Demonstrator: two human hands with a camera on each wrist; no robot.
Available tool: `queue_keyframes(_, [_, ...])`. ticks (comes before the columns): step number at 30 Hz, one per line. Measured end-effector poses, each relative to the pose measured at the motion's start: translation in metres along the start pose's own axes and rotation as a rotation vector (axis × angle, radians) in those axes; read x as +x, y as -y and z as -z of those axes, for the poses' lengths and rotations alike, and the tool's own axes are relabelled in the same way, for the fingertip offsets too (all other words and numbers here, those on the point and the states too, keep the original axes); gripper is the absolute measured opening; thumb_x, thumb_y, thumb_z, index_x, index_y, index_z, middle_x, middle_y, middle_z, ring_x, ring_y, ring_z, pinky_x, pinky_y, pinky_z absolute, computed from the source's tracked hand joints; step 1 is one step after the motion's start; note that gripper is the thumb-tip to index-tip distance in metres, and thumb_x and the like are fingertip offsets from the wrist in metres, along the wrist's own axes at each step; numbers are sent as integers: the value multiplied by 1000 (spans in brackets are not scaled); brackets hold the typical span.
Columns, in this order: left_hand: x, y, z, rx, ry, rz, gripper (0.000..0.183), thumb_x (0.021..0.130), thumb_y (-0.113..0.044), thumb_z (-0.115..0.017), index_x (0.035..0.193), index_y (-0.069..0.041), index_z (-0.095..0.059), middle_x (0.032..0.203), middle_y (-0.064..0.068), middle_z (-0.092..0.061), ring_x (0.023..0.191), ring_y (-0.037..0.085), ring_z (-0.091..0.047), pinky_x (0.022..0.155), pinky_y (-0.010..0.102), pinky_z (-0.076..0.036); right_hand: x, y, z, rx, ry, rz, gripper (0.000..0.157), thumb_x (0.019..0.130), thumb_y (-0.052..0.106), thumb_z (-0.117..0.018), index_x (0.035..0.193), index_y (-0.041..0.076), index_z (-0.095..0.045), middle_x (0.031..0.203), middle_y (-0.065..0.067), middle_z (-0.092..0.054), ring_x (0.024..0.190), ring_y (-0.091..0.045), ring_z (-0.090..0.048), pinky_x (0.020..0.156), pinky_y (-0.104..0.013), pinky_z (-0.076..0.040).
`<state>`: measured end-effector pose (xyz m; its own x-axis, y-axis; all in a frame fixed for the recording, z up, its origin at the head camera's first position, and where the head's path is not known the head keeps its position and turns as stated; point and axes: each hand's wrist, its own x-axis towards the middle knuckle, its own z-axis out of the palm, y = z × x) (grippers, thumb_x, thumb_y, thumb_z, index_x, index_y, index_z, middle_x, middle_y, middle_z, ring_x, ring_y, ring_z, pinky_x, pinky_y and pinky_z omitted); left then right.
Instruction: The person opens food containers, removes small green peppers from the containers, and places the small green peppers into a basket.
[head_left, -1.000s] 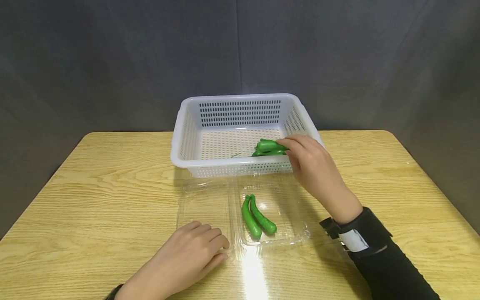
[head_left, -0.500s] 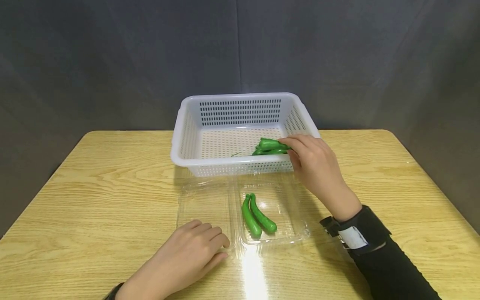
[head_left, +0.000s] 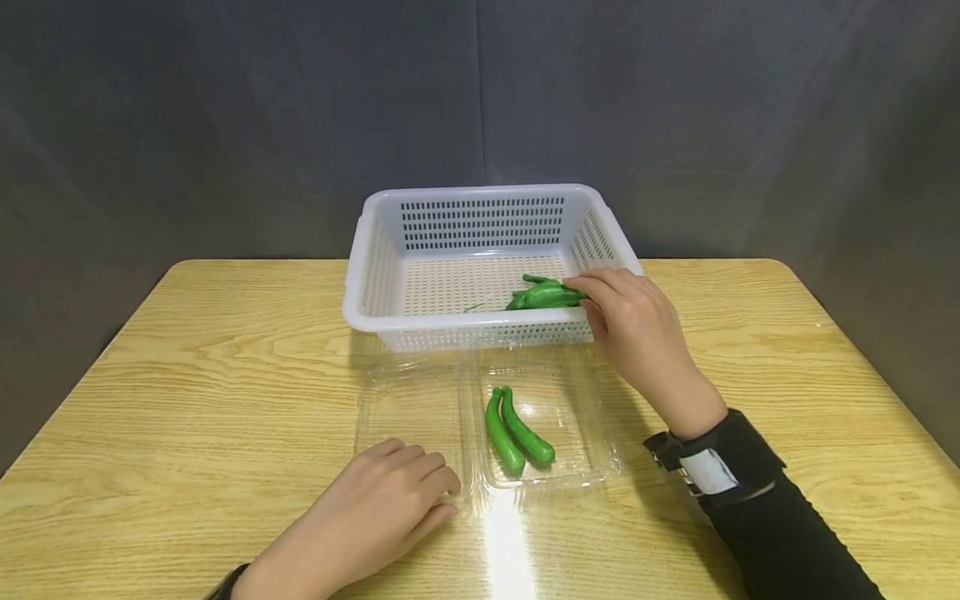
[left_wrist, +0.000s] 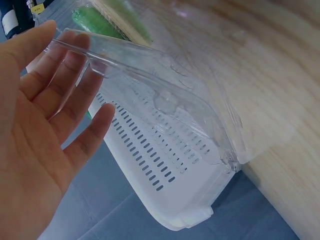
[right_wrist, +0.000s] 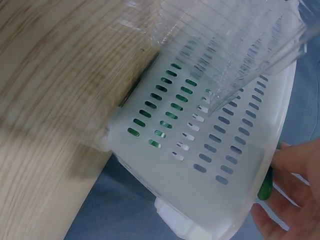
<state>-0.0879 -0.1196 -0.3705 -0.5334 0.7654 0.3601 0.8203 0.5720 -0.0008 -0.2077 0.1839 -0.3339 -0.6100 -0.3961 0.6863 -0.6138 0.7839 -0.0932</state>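
Observation:
Over the near right corner of the white basket [head_left: 480,323], my right hand [head_left: 637,333] pinches a green chili pepper [head_left: 551,294] between thumb and fingers. Other green peppers lie under it, partly hidden by the rim and hand. In the right wrist view, a green end [right_wrist: 266,186] shows between the fingers. A clear plastic clamshell container [head_left: 600,462] lies unfolded in front of the basket. Two long green chili peppers [head_left: 504,433] lie side by side in its right half. My left hand [head_left: 386,500] rests with loose fingers at the near edge of the left half [left_wrist: 165,100].
The basket has slotted walls and stands at the back of the wooden table [head_left: 225,400]. A thin green stem [head_left: 474,307] lies on its floor. A dark grey curtain [head_left: 480,100] hangs behind the table.
The pepper in my right hand has turned, and its tapered end now points left. My right hand has shifted slightly right. The left hand and the two peppers in the container look unchanged.

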Motion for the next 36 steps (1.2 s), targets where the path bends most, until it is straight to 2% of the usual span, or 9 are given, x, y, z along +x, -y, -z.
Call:
queue_keyframes(14, [0,1,0,-15,17,0,11,89,-28,-73,89,-18,-66,84,-8,-64,75,10,-59,73,30,-49,-2,-5,-4,-1,-3,-3,30,82,-17,-66,107,-2,-72,106,-16,-71,100,-33,-63,89,-45,-50])
queue_keyframes(28, [0,1,0,-25,14,-3,11,89,-27,-72,88,-18,-65,82,-8,-62,73,9,-56,72,29,-48,-3,-6,-5,13,9,-15,32,83,-17,-63,108,0,-70,100,-15,-71,95,-32,-64,83,-45,-51])
queue_keyframes(36, [0,1,1,-14,18,-2,11,89,-28,-72,89,-19,-66,83,-8,-63,74,9,-57,73,30,-48,-1,-5,-1,11,-12,-1,31,81,-14,-69,108,0,-70,103,-15,-71,96,-33,-63,82,-46,-51])
